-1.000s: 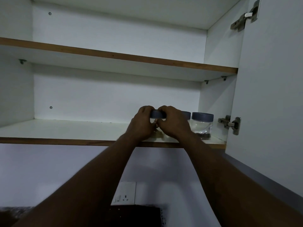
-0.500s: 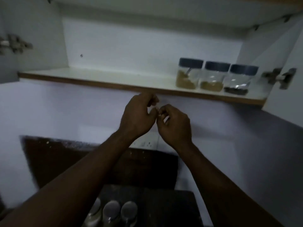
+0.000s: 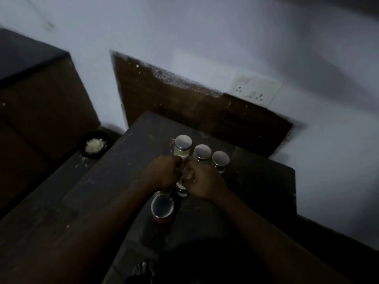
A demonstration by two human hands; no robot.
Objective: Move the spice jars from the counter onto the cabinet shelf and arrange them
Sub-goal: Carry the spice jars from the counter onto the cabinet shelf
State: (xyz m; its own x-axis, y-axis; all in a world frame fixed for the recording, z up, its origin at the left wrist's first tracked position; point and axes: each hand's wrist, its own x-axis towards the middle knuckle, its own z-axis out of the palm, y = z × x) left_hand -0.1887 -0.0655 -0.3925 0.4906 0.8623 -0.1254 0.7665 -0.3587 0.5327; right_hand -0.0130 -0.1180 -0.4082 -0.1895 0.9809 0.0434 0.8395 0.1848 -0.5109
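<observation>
Glass jar (image 3: 182,183) now seemingly held by lowered hands (image 3: 164,174).

The spice jars (image 3: 202,152) had shiny, metal-looking lids over clear bodies. The counter (image 3: 256,181) looked like dull dark stone, the wall (image 3: 205,27) matt paint, the socket plate (image 3: 256,89) smooth white plastic.

Arms enter from 7 and 5 o'clock; left hand (image 3: 164,174) and right hand (image 3: 204,182) meet, fingers curled round a jar (image 3: 182,190).
</observation>
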